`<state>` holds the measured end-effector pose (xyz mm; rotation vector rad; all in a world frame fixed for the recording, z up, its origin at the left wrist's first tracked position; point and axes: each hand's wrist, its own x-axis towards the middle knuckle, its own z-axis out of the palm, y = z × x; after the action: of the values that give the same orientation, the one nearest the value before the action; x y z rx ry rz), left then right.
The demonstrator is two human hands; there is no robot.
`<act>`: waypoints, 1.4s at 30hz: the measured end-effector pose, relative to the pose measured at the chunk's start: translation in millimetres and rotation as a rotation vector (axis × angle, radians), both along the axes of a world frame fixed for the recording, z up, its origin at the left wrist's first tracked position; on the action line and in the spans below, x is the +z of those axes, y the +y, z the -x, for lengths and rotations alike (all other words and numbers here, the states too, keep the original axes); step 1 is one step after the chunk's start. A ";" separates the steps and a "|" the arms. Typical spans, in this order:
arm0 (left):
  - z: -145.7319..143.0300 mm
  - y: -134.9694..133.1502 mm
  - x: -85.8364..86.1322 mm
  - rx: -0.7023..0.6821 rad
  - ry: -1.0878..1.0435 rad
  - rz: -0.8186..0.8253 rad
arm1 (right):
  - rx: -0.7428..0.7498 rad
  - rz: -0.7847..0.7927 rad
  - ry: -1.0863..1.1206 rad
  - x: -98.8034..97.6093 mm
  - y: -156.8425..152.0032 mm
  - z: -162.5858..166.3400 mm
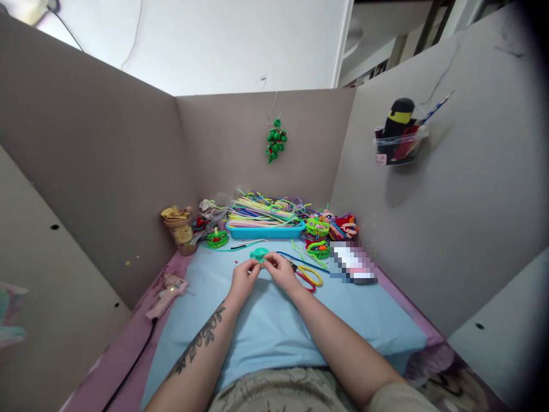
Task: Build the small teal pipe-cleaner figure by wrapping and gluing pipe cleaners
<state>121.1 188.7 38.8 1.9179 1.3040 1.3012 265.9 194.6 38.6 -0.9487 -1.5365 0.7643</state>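
Observation:
Both my hands meet over the blue cloth (240, 343), holding a small teal fuzzy piece (258, 253), seemingly bent from pipe cleaner. My left hand (246, 277) pinches it from the left. The fingertips of my right hand (279, 269) close on its right side. Exactly how the fingertips grip it is too small to see. Just right of my right hand lie scissors (316, 277) with red and yellow handles, and a dark blue pipe cleaner (306, 261) stretches behind them.
A blue tray (266, 231) heaped with pipe cleaners (261, 210) stands at the back. Green fuzzy figures (217, 237) sit nearby. A pink glue gun (168, 297) lies left, below a brown cup (180, 232). At right is a blurred-out phone (354, 263). Grey panels (266, 171) enclose the table.

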 end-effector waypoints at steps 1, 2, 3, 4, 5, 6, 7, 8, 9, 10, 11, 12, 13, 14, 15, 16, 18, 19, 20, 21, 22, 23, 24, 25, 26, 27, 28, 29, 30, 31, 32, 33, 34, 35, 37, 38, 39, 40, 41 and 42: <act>0.3 -0.3 0.1 0.000 0.026 -0.017 | -0.031 -0.059 -0.047 0.6 -0.7 -1.5; 0.5 -0.8 0.4 -0.003 0.046 -0.031 | -0.054 -0.112 -0.096 1.3 -1.5 -3.0; 0.5 -1.3 0.9 -0.009 0.060 -0.038 | -0.070 -0.155 -0.141 1.9 -2.2 -4.5; 0.6 -1.7 1.5 -0.018 0.068 -0.040 | -0.086 -0.187 -0.175 2.3 -2.8 -5.8; 0.5 -2.2 2.1 -0.027 0.069 -0.038 | -0.101 -0.206 -0.196 2.6 -3.1 -6.8; 0.5 -2.5 2.8 -0.033 0.062 -0.035 | -0.114 -0.214 -0.205 2.6 -3.1 -7.6; 0.4 -2.7 3.3 -0.036 0.049 -0.032 | -0.127 -0.213 -0.205 2.5 -2.8 -8.0; 0.4 -2.8 3.7 -0.036 0.035 -0.031 | -0.136 -0.206 -0.203 2.1 -2.2 -8.2; 0.4 -2.8 4.0 -0.034 0.021 -0.031 | -0.140 -0.194 -0.198 1.8 -1.4 -8.1; 0.4 -2.7 4.3 -0.033 0.009 -0.029 | -0.140 -0.177 -0.192 1.5 -0.5 -8.0; 0.5 -2.6 4.6 -0.033 0.002 -0.026 | -0.137 -0.156 -0.185 1.5 0.3 -7.8; 0.6 -2.6 4.9 -0.037 -0.004 -0.022 | -0.131 -0.130 -0.177 1.7 1.0 -7.8; 0.8 -2.7 5.3 -0.041 -0.007 -0.017 | -0.122 -0.101 -0.169 2.3 1.5 -7.8; 1.0 -2.9 5.7 -0.044 -0.012 -0.014 | -0.107 -0.071 -0.163 3.1 1.8 -8.0; 1.3 -3.1 6.1 -0.044 -0.018 -0.013 | -0.089 -0.044 -0.160 4.2 1.8 -8.2; 1.7 -3.2 6.3 -0.043 -0.024 -0.012 | -0.071 -0.023 -0.161 5.3 1.5 -8.5; 2.5 -2.9 5.9 -0.044 -0.025 -0.009 | -0.051 -0.006 -0.176 7.1 0.5 -8.9; 3.0 -2.4 5.2 -0.046 -0.018 -0.007 | -0.054 -0.009 -0.183 7.7 -0.2 -8.9; 3.4 -1.7 4.1 -0.049 -0.006 -0.006 | -0.059 -0.016 -0.187 8.0 -0.8 -8.7; 3.8 -0.8 2.7 -0.054 0.010 -0.007 | -0.065 -0.026 -0.187 8.0 -1.4 -8.5; 4.2 0.1 1.2 -0.057 0.027 -0.012 | -0.068 -0.040 -0.186 8.0 -1.9 -8.2; 4.5 1.0 -0.4 -0.059 0.047 -0.019 | -0.067 -0.057 -0.185 7.8 -2.4 -8.0; 4.6 1.7 -1.6 -0.062 0.067 -0.028 | -0.065 -0.076 -0.190 7.7 -2.8 -7.8; 4.7 2.1 -2.6 -0.063 0.086 -0.038 | -0.064 -0.096 -0.202 7.7 -3.2 -7.8; 4.7 2.2 -3.1 -0.068 0.104 -0.046 | -0.065 -0.116 -0.217 7.8 -3.6 -8.0; 4.6 2.1 -3.2 -0.075 0.121 -0.053 | -0.068 -0.132 -0.231 8.0 -3.9 -8.3; 4.4 1.7 -2.9 -0.085 0.139 -0.058 | -0.069 -0.144 -0.242 8.2 -4.2 -8.6; 4.3 1.2 -2.4 -0.100 0.156 -0.060 | -0.069 -0.149 -0.246 8.3 -4.3 -8.9; 4.1 0.7 -1.7 -0.112 0.169 -0.062 | -0.068 -0.147 -0.243 8.3 -4.3 -9.1; 3.9 0.2 -1.0 -0.122 0.177 -0.063 | -0.066 -0.139 -0.233 8.2 -4.2 -9.2; 3.8 -0.1 -0.4 -0.127 0.175 -0.063 | -0.062 -0.123 -0.218 8.0 -3.9 -9.2; 3.6 -0.3 0.0 -0.126 0.164 -0.064 | -0.056 -0.101 -0.199 8.0 -3.5 -9.1; 3.5 -0.4 0.2 -0.119 0.143 -0.064 | -0.048 -0.076 -0.177 8.0 -3.1 -9.0; 3.5 -0.4 0.2 -0.112 0.120 -0.064 | -0.038 -0.049 -0.156 8.2 -2.6 -8.9; 3.5 -0.3 0.0 -0.103 0.083 -0.063 | -0.005 0.000 -0.112 9.3 -1.8 -8.7; 3.6 -0.3 -0.1 -0.100 0.070 -0.061 | 0.016 0.025 -0.087 10.0 -1.5 -8.7; 3.7 -0.4 -0.1 -0.098 0.061 -0.056 | 0.039 0.051 -0.061 10.8 -1.3 -8.7; 3.8 -0.5 0.1 -0.095 0.051 -0.049 | 0.066 0.082 -0.035 11.6 -1.3 -8.8; 3.9 -0.7 0.6 -0.093 0.042 -0.039 | 0.092 0.113 -0.010 12.3 -1.3 -8.8; 3.9 -1.1 1.3 -0.090 0.030 -0.028 | 0.115 0.143 0.010 12.8 -1.4 -8.9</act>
<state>117.2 187.6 40.1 1.9982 1.2054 1.2570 274.8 193.2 51.4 -0.9655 -1.5538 0.9704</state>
